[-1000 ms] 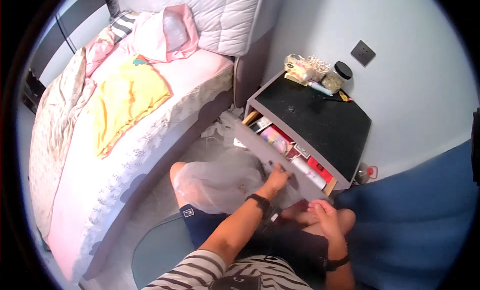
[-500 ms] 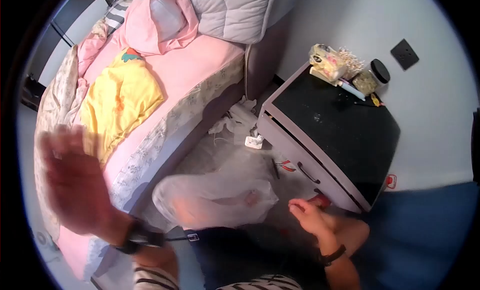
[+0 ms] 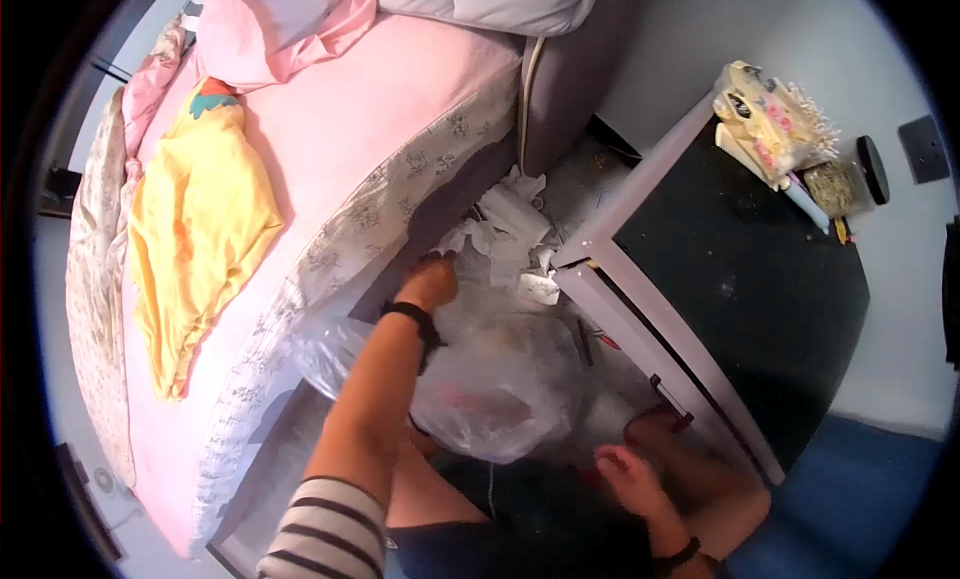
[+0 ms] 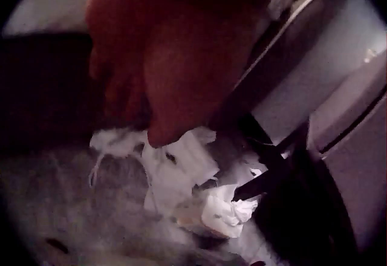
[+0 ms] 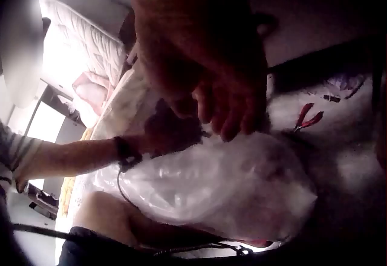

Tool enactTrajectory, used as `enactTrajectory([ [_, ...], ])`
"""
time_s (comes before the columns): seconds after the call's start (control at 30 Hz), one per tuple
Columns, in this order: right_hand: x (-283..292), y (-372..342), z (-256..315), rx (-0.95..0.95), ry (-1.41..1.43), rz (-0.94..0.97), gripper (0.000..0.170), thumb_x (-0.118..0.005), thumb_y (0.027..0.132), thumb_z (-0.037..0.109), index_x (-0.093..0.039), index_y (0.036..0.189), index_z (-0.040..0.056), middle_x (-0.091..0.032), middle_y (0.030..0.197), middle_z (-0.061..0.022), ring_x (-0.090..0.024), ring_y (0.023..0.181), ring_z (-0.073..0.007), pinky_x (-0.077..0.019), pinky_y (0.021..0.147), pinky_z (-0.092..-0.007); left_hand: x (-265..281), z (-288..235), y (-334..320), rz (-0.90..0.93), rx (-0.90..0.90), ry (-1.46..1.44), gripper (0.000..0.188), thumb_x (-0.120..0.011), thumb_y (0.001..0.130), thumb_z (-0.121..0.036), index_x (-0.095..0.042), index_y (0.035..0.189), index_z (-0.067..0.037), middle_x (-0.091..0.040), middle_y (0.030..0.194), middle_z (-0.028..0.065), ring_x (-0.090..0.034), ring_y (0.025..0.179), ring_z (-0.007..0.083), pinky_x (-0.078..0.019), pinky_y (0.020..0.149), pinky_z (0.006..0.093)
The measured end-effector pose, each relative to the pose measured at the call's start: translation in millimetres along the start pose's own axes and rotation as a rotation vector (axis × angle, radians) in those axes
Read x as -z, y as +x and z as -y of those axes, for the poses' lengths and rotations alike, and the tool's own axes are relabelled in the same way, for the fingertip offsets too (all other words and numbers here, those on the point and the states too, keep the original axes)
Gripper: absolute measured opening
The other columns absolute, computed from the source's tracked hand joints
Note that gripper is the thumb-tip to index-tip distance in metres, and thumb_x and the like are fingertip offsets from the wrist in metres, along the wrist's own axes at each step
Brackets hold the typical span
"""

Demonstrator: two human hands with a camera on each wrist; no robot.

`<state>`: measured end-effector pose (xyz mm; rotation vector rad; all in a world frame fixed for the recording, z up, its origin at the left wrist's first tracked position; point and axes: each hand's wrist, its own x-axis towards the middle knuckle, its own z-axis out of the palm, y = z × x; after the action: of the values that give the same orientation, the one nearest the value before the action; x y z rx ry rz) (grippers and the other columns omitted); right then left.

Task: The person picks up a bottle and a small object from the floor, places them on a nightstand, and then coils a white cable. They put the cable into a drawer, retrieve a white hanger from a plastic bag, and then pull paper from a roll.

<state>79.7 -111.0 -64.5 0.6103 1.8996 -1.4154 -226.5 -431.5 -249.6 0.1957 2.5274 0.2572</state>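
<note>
White papers (image 3: pixel 515 214): crumpled, thin, several, overlapping so exact count unclear; on floor between one bed (image 3: pixel 400 89) and one cabinet (image 3: pixel 740 259). Left hand (image 3: pixel 432 282) at papers, can't tell if gripping. Right hand (image 3: pixel 635 479) relaxed, fingers loosely bent. One clear plastic bag (image 3: pixel 500 389), wrinkled, between hands. One red-handled pliers (image 5: pixel 308 118).
</note>
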Motion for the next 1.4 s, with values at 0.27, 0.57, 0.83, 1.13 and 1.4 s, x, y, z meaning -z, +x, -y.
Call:
enactTrajectory([
  [0.27, 1.7, 4.3, -16.8, -0.113, 0.083, 0.02, 0.035, -0.054, 0.093, 0.028, -0.056, 0.116, 0.0029, -0.062, 0.107, -0.0094, -0.058, 0.096, -0.0168, -0.0456, 0.084, -0.031, -83.4, 6.5, 12.2, 0.024, -0.005, 0.132, 0.037, -0.047, 0.084, -0.021, -0.055, 0.119, -0.01, -0.061, 0.106, 0.0167, -0.057, 0.1, 0.0369, -0.0464, 0.081, 0.0479],
  [0.57, -18.3, 4.4, 30.5, 0.189, 0.124, 0.015, 0.026, -0.057, 0.091, 0.021, -0.058, 0.109, 0.002, -0.064, 0.097, -0.0056, -0.059, 0.087, -0.012, -0.0468, 0.078, -0.0262, 104.8, -19.5, -108.1, -0.056, -0.122, -0.625, 0.025, -0.056, 0.087, -0.021, -0.061, 0.106, -0.005, -0.062, 0.078, 0.0092, -0.061, 0.071, 0.0213, -0.0484, 0.067, 0.034],
  [0.83, -19.7, -17.5, 33.5, 0.318, 0.2, 0.029, 0.027, -0.058, 0.09, 0.02, -0.057, 0.11, 0.0023, -0.063, 0.097, -0.005, -0.058, 0.089, -0.0116, -0.0464, 0.079, -0.0252, 180.9, -45.8, -225.1, -0.186, -0.079, -1.246, 0.018, -0.054, 0.091, -0.019, -0.061, 0.097, -0.004, -0.043, 0.063, -0.005, -0.041, 0.056, 0.0057, -0.0393, 0.054, 0.0221],
  [1.13, -35.2, -69.2, 89.4, 0.534, 0.226, 0.046, 0.027, -0.056, 0.092, 0.02, -0.056, 0.111, 0.0021, -0.061, 0.097, -0.0037, -0.057, 0.088, -0.0106, -0.0459, 0.078, -0.0249, 176.5, -31.2, -314.7, -0.322, -0.155, -1.848, 0.012, -0.053, 0.09, -0.012, -0.054, 0.095, -0.001, -0.033, 0.059, -0.0077, -0.029, 0.049, 0.0031, -0.0274, 0.045, 0.0192],
  [1.4, -36.8, -86.2, 61.5, 0.552, 0.334, 0.08, 0.026, -0.054, 0.092, 0.022, -0.057, 0.106, 0.0002, -0.059, 0.089, -0.0003, -0.055, 0.08, -0.01, -0.0456, 0.076, -0.0253, 181.6, -10.9, -357.8, -0.504, -0.286, -2.186, 0.011, -0.053, 0.089, -0.007, -0.053, 0.092, 0.004, -0.031, 0.056, -0.0077, -0.03, 0.047, 0.003, -0.0281, 0.044, 0.0168],
])
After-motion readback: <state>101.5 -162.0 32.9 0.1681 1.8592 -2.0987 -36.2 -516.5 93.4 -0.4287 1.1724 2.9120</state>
